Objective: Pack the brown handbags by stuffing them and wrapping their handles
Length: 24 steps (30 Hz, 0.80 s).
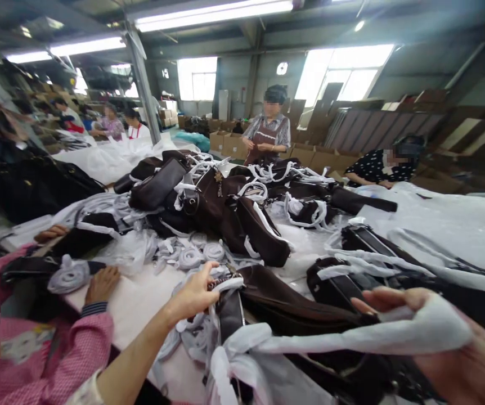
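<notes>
My left hand (195, 293) pinches the metal end of a dark brown bag strap (229, 312) that is partly wrapped in white tissue. My right hand (445, 337), close to the camera at the lower right, grips a long strip of white wrapping paper (335, 340) that runs leftward to the strap. The strap belongs to a dark brown leather handbag (293, 304) lying in front of me on the white-covered table (137, 298). Loose white paper bunches below the strap near the bottom edge.
A heap of dark brown handbags (234, 214) with white-wrapped straps fills the table's middle. Rolled white paper wads (189, 256) lie before it. A person in a pink sleeve (57, 349) works at my left. Other people stand across the table, with cardboard boxes (234, 143) behind.
</notes>
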### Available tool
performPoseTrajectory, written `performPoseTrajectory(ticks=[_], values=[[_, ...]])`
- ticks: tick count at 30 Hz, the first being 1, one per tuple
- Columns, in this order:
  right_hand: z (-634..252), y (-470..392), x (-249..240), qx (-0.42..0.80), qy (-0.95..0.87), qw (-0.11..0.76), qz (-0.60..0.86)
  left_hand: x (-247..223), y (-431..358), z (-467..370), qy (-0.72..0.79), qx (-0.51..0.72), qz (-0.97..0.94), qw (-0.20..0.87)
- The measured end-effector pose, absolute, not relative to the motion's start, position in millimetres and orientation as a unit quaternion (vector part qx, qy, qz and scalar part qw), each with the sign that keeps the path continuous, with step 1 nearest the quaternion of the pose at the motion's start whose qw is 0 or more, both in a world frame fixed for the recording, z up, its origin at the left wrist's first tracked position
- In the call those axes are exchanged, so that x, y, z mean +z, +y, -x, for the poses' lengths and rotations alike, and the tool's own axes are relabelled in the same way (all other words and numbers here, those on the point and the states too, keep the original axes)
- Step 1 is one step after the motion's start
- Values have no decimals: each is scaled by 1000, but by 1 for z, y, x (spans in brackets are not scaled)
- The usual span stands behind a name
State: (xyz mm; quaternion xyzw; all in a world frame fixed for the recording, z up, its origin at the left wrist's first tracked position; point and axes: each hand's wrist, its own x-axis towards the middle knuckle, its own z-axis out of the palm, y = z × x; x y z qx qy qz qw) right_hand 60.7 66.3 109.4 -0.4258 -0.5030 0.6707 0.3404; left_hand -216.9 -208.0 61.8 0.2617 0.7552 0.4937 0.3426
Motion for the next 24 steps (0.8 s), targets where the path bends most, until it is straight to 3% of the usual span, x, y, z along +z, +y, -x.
performPoseTrajectory(ticks=[4,10,15,20,24], values=[[-89,53,75,728,-360,301,499,46,-192,203,781,433,-324,313],[-139,58,34,767,-271,298,499,63,-147,228,749,436,-348,357],[-152,59,18,789,-305,285,450,64,-110,235,780,470,-330,247],[-150,63,21,789,-266,318,454,77,-151,201,762,420,-435,231],[-141,68,31,787,-225,341,463,70,-198,166,688,282,-651,150]])
